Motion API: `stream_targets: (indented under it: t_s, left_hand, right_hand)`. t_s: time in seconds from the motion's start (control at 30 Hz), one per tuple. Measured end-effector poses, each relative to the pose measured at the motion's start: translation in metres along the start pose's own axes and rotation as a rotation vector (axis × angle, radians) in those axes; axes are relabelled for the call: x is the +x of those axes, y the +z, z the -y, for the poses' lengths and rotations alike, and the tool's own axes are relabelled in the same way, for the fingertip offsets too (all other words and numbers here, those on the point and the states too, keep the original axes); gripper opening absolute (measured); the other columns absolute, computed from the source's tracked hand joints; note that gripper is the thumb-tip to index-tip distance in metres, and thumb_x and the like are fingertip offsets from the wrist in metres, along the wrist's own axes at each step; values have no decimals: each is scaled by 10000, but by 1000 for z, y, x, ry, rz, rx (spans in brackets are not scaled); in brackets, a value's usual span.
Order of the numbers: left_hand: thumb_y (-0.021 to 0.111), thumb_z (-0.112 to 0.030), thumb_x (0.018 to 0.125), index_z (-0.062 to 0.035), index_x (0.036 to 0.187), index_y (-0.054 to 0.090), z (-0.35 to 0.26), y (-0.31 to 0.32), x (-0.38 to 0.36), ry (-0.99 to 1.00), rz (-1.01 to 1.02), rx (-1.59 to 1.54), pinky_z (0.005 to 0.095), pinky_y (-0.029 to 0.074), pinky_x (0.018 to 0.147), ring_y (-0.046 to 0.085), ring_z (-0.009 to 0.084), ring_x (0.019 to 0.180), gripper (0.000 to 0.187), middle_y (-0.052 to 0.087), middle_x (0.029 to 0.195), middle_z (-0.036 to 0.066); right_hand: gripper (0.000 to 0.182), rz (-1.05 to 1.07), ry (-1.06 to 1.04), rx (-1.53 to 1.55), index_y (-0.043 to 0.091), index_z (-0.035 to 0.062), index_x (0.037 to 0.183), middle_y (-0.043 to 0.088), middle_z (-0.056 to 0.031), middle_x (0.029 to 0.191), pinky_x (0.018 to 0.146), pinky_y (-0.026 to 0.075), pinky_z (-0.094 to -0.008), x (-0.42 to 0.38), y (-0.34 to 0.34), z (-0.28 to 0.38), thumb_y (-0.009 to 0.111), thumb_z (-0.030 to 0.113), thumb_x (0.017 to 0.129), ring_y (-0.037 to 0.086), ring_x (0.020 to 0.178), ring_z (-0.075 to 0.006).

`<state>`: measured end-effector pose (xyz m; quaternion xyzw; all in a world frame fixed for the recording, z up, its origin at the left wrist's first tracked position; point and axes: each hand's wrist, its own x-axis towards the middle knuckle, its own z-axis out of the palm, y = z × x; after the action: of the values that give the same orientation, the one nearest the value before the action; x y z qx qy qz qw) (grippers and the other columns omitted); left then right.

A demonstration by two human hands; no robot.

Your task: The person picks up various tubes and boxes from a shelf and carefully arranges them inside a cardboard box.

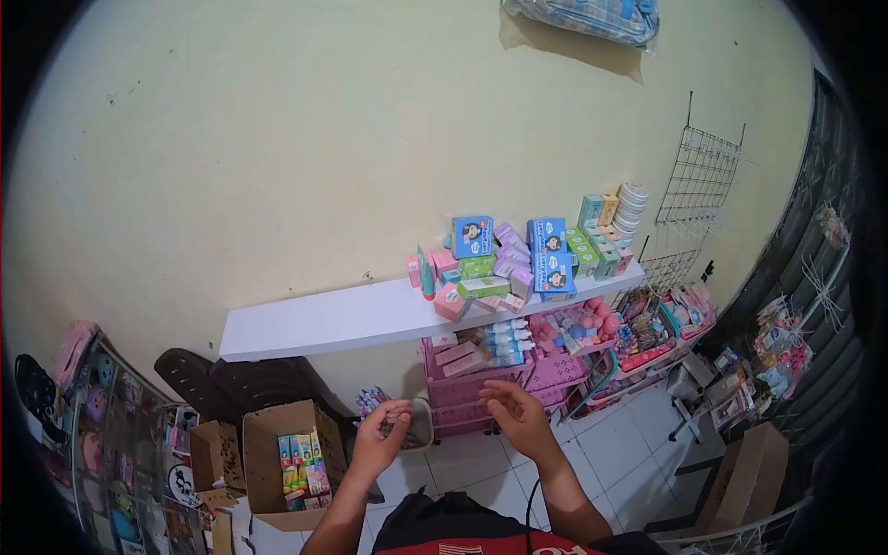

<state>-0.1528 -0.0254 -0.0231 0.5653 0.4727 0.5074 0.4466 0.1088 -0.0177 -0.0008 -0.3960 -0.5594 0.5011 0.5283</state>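
My left hand [377, 442] is raised in front of my body, its fingers loosely bent and the thumb a little apart, with nothing visible in it. Behind it stands a pale bin [421, 425] with a bundle of small colourful items [370, 400]. My right hand [520, 421] hovers in front of the pink plastic drawer rack [467, 388], fingers apart and holding nothing. Above both hands, a white wall shelf [324, 319] carries small boxes: blue boxes with a cartoon face [473, 237], purple boxes [513, 264], green boxes [484, 287] and a pink box [450, 302]. A teal tube [425, 273] stands among them.
An open cardboard box [264, 495] with several colourful cartons [301, 462] sits at lower left, near dark chairs [194, 379]. A glass display case [92, 435] is at far left. White bottles [507, 342] fill the rack's top; a wire grid [700, 176] leans right.
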Motion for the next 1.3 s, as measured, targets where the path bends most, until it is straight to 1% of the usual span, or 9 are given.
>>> stream_targets:
  t_s: [0.2, 0.3, 0.57, 0.67, 0.77, 0.87, 1.0, 1.17, 1.3]
  left_hand:
    - [630, -102, 945, 11, 1166, 622, -16, 5, 63, 136, 8, 49, 279, 489, 891, 639, 136, 968, 248, 691, 1028, 94]
    - [645, -96, 931, 14, 1171, 618, -12, 3, 105, 221, 24, 132, 294, 494, 899, 640, 154, 983, 265, 683, 1046, 102]
    - [651, -73, 924, 7, 1194, 581, -5, 0, 181, 297, 45, 63, 292, 481, 930, 620, 146, 997, 290, 656, 1066, 82]
    - [684, -70, 893, 4, 1229, 558, -3, 1, 208, 347, 2, 149, 313, 481, 931, 610, 168, 1040, 366, 637, 1112, 96]
    - [736, -83, 841, -1, 1326, 489, -9, 6, 231, 418, -47, 306, 350, 479, 942, 596, 220, 1106, 550, 609, 1193, 142]
    - [810, -132, 766, -34, 1465, 343, -3, 10, 253, 532, -71, 395, 401, 469, 970, 571, 298, 1181, 846, 547, 1321, 210]
    - [807, -89, 752, -1, 1442, 360, -7, 11, 272, 515, -3, 367, 414, 456, 1005, 554, 328, 1195, 827, 543, 1307, 222]
    - [800, -92, 756, -5, 1455, 341, -7, 8, 286, 426, 191, 246, 372, 509, 939, 589, 288, 1156, 841, 571, 1271, 217]
    - [806, -91, 744, -7, 1432, 377, 0, 9, 288, 426, 159, 250, 357, 526, 916, 616, 278, 1105, 815, 603, 1200, 194]
  right_hand:
    - [325, -79, -38, -1, 556, 15, 1285, 657, -93, 1141, 903, 488, -257, 13, -11, -3, 592, 82, 969, 614, 1060, -130]
    - [327, -65, -9, -40, 537, -13, 1290, 643, -119, 1168, 964, 481, -300, 27, -15, -1, 573, 64, 974, 615, 1089, -170]
    - [329, -101, -39, -97, 537, -10, 1295, 649, -114, 1159, 943, 489, -288, 92, -4, 2, 575, 53, 974, 627, 1083, -172]
    - [314, -109, -79, -135, 553, 2, 1279, 657, -112, 1152, 922, 496, -289, 116, 6, 1, 584, 63, 972, 629, 1069, -165]
    - [310, -127, -104, -121, 560, 0, 1270, 661, -119, 1154, 909, 497, -289, 140, 14, -6, 593, 71, 969, 627, 1055, -158]
    - [313, -141, -146, -67, 557, -6, 1275, 656, -126, 1163, 907, 495, -283, 157, 21, -4, 587, 60, 970, 623, 1051, -153]
    - [314, -162, -168, -67, 559, -10, 1275, 655, -116, 1148, 901, 494, -271, 171, 26, 3, 584, 43, 966, 618, 1048, -140]
    - [309, -217, -158, -124, 567, -8, 1267, 657, -100, 1127, 890, 494, -258, 177, 32, 0, 586, 32, 961, 616, 1042, -126]
    - [307, -236, -153, -106, 570, -8, 1265, 661, -97, 1121, 888, 493, -255, 174, 39, -2, 584, 27, 960, 620, 1033, -125]
